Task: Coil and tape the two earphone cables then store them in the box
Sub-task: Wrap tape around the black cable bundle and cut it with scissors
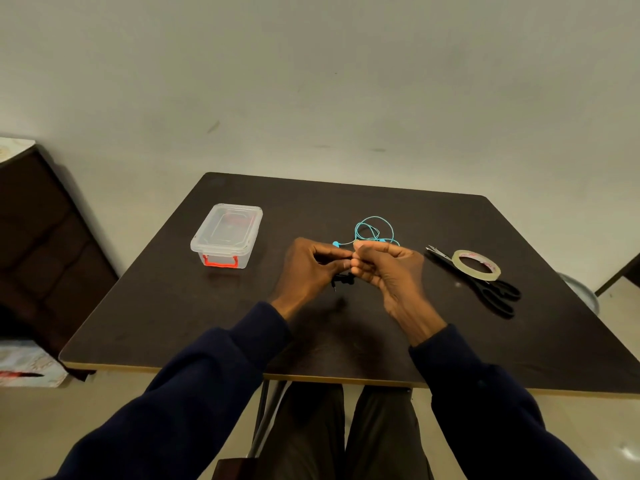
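We pinch the black cable (342, 281) between our left hand (311, 268) and right hand (389, 270), fingers curled, above the counter (173, 306); the blue cable (375, 232) lies just beyond.

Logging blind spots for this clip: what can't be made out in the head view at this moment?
Black cable: head view, mostly buried between the left hand and right hand; whether coiled or taped cannot be told.
Blue cable: near end behind the right hand.
Scissors: blades partly under the tape roll.
Box: contents unclear through its cloudy lid.
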A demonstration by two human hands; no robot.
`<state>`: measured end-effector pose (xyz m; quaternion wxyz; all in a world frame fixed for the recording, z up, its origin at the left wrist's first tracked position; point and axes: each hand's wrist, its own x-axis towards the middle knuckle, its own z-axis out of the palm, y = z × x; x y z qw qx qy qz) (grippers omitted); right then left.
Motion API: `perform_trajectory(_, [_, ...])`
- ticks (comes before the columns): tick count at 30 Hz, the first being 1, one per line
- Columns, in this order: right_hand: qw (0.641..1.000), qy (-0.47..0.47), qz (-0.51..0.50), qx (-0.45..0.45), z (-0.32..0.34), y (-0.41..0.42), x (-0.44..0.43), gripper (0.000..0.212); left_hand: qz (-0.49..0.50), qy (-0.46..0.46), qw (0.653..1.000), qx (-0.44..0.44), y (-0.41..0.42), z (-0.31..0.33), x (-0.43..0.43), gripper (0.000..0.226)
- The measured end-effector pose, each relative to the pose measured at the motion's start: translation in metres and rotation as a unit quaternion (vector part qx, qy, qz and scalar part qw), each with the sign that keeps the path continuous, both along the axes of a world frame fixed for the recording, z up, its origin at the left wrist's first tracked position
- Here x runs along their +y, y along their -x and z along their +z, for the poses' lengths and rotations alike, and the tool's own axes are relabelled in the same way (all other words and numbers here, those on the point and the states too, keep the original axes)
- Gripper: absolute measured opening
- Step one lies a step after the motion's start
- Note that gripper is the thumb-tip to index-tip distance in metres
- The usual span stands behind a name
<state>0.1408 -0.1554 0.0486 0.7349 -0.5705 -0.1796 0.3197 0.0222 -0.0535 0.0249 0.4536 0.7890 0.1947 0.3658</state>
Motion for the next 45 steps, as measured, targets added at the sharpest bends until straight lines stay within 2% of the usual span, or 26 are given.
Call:
perform_trajectory(5, [0.999,0.015,0.001,-0.042,-0.003,-0.001,-0.001,0.018,0.019,-0.032,0.999,0.031,-0.004,0.003,-0.004,0.012])
perform_trajectory(12, [0.989,0.016,0.062,-0.131,-0.004,-0.007,-0.010,0.017,0.009,0.143,0.990,0.012,-0.002,0.006,-0.005,0.007])
perform_trajectory(14, [0.980,0.029,0.069,-0.186,-0.008,-0.008,-0.014,0.010,-0.002,0.166,0.986,0.015,-0.002,0.006,-0.006,0.007])
perform_trajectory(17, [0.967,0.046,0.074,-0.240,-0.012,-0.010,-0.020,0.015,-0.010,0.187,0.982,0.029,-0.004,0.005,-0.007,0.009])
perform_trajectory(24, [0.958,0.092,0.144,-0.229,0.001,-0.024,-0.024,0.020,-0.042,0.145,0.987,0.046,0.001,0.009,-0.015,0.011])
perform_trajectory(29, [0.953,0.070,0.170,-0.243,0.008,-0.025,-0.018,0.018,-0.035,0.117,0.991,0.052,0.008,0.014,-0.018,0.015])
perform_trajectory(34, [0.951,0.110,0.248,-0.149,0.006,-0.023,-0.008,0.021,-0.032,0.111,0.992,0.053,0.019,0.014,-0.015,0.014])
perform_trajectory(36, [0.950,0.099,0.274,-0.113,0.007,-0.023,-0.006,0.024,-0.030,0.108,0.992,0.055,0.022,0.015,-0.013,0.015])
perform_trajectory(40, [0.959,0.074,0.257,-0.091,0.009,-0.022,-0.003,0.015,-0.027,0.097,0.993,0.064,0.026,0.019,-0.010,0.015])
perform_trajectory(45, [0.963,0.071,0.236,-0.107,0.015,-0.023,-0.005,0.008,-0.015,0.086,0.995,0.055,0.026,0.023,-0.015,0.015])
